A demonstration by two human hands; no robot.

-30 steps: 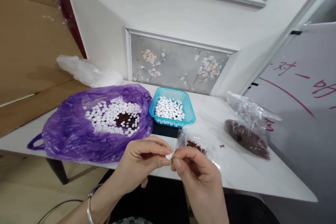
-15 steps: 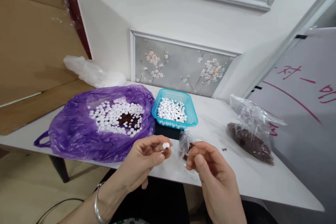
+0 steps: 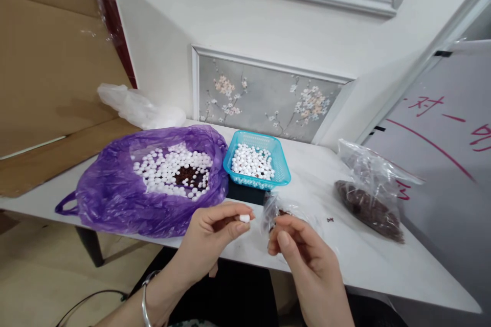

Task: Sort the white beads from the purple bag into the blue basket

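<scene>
Left hand (image 3: 213, 230) pinches a white bead (image 3: 244, 218) between thumb and fingertips above the near edge of the desk (image 3: 368, 260); right hand (image 3: 303, 250), fingers curled, at a small clear bag (image 3: 286, 210) of dark bits, grip unclear. Beyond: purple bag (image 3: 115, 194), blue basket (image 3: 256, 165) of beads

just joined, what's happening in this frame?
A person sits at a white table. The left hand pinches one small white bead between thumb and fingers. The right hand is at a small clear bag of dark brown bits. Behind them sit a purple bag of white beads and a blue basket with more.
</scene>
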